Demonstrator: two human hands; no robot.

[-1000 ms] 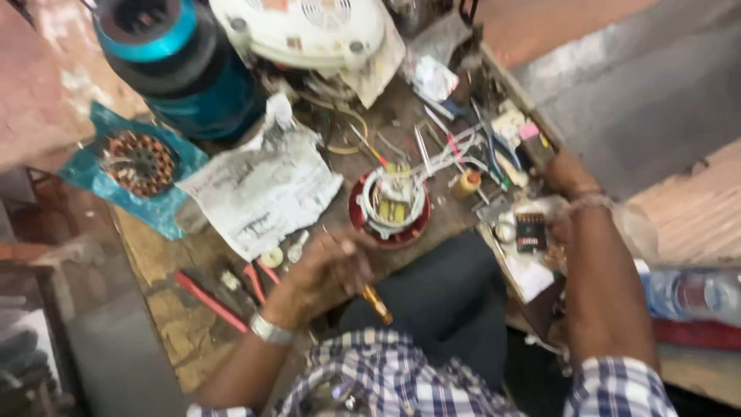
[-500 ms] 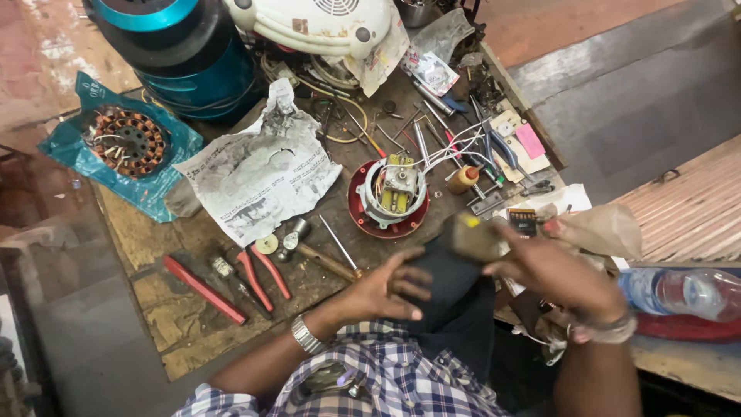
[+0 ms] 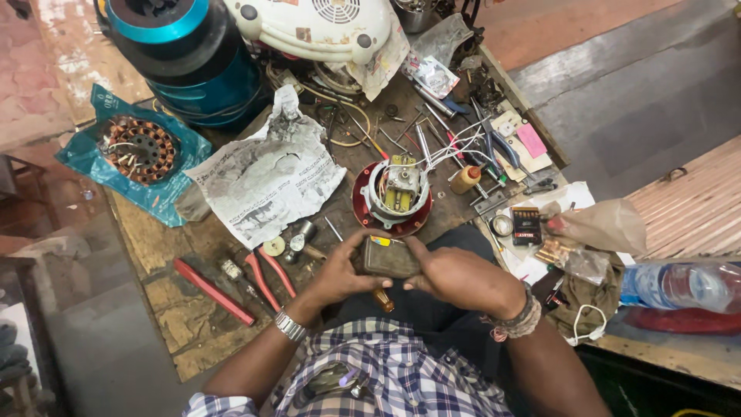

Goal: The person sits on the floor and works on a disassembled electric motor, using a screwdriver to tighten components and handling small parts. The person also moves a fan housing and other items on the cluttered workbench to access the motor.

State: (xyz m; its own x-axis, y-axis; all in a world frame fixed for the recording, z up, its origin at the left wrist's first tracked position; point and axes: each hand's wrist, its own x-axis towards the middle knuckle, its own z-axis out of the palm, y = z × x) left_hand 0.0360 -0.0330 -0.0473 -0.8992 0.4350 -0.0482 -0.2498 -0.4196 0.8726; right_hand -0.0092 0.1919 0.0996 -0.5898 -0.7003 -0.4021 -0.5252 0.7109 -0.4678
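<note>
- Small dark flat case (image 3: 388,258), held between both hands just over the near edge of the counter (image 3: 166,309), above the lap.
- Left hand (image 3: 343,270) curled round the case's left end, thumb on top; metal watch on that wrist.
- Right hand (image 3: 455,278) closed on the case's right end, fingers wrapped over its top; cord bands on that wrist.
- Amber screwdriver handle (image 3: 383,300) poking out just below the hands; its tip hidden.
- Just beyond the hands: red round motor housing (image 3: 390,193) with a metal core and white wires inside.
- Left of the left hand: red-handled pliers (image 3: 270,276), a red flat tool (image 3: 212,290), small round metal parts.
- Farther out on the left: crumpled newspaper (image 3: 266,177); teal plastic bag (image 3: 131,158) holding a copper-wound stator (image 3: 139,149).
- Far side of the counter: blue-and-black drum (image 3: 185,54), top cut off by the frame; white appliance body (image 3: 316,27), also cut off.
- Right of the right hand: clear plastic bag (image 3: 575,259) with small copper-coloured pieces, contents hard to make out; brown paper bag (image 3: 606,224); plastic bottle (image 3: 683,284) lying on its side, partly out of frame.
</note>
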